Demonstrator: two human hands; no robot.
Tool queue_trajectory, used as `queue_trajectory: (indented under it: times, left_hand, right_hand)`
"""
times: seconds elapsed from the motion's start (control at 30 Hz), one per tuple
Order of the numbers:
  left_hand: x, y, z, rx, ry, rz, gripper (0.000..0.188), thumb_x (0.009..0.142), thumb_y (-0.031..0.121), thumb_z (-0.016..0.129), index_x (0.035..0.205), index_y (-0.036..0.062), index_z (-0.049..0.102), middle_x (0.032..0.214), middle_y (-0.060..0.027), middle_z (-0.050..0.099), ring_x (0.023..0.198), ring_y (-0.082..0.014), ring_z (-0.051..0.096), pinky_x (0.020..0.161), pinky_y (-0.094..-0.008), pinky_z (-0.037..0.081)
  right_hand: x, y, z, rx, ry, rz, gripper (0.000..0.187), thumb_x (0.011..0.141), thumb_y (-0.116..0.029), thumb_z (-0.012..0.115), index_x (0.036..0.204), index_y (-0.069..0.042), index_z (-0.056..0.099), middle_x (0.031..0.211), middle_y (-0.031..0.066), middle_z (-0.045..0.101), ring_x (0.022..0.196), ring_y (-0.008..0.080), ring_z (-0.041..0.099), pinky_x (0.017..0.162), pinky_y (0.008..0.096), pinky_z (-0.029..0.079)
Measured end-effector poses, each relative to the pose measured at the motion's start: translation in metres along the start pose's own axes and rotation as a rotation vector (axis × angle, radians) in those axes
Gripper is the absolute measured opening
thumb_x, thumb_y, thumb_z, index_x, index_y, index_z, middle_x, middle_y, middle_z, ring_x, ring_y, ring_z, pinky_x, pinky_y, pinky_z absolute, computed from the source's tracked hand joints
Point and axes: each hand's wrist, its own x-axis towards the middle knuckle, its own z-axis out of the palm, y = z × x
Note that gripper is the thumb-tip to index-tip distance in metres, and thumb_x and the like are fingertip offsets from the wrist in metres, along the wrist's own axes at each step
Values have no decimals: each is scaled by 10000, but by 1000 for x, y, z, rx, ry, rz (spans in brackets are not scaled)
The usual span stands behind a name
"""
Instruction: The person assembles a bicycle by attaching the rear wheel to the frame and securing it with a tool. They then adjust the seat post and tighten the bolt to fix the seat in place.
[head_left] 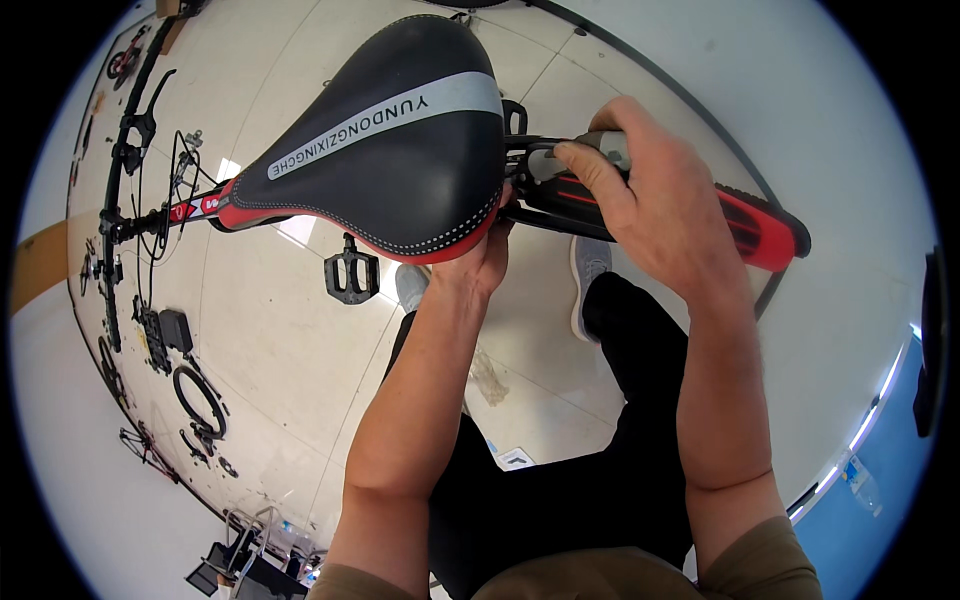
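My right hand [665,195] has its thumb and fingers bent around a grey rounded piece [612,148], mostly covered by my grip, so I cannot tell exactly what it is. It sits just behind the bicycle saddle [400,145] and above the mudguard [765,235], which is black with a glossy red tail and runs out past my right wrist. My left hand [483,265] reaches up beneath the saddle's wide rear; its fingers are hidden there, and I cannot tell whether they grasp anything. The saddle, above my left hand, is smooth and black, with a red lower edge, pale dotted stitching along it, and a light grey lettered band down the middle. Its narrow nose points left, toward the handlebar [112,215], well apart from both hands. A black pedal [352,272] shows left of my left wrist.
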Motion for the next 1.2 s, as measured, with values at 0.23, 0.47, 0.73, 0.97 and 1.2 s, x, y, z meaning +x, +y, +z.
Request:
queue_trajectory:
  times: [0.23,0.47,0.73,0.97,1.2]
  left_hand:
    - [1,1,0,-29,6,4,252,926,-42,603,1137,81,665,1005,-14,629,963,-136,575,941,-333,449]
    - [-4,2,7,-27,15,10,228,933,-43,613,1122,76,659,1014,-7,636,964,-136,582,953,-331,448]
    - [-6,0,13,1,47,60,185,943,-30,634,1098,69,655,982,11,624,894,-107,556,896,-313,436]
    - [-6,-1,17,2,50,66,179,944,-32,633,1102,51,649,1013,-9,624,939,-119,562,926,-317,432]
    - [-4,-1,13,-10,7,75,190,942,-38,622,1111,48,633,1062,-33,623,1004,-143,566,967,-337,425]
  right_hand:
    - [-4,7,4,-76,84,-226,271,868,-133,709,1091,-15,611,917,175,685,945,357,637,929,450,396]
    - [0,15,7,95,71,-341,254,840,27,650,1082,-43,613,978,159,665,941,377,628,909,451,427]
    - [-1,12,6,246,30,-388,298,763,170,539,1002,12,621,957,169,635,930,370,601,795,421,483]
    - [0,18,7,222,-22,-414,336,713,191,498,939,-5,651,927,138,639,897,352,580,800,438,465]
    - [1,21,7,150,-36,-446,357,660,200,467,879,-22,641,909,135,641,870,361,573,778,437,465]
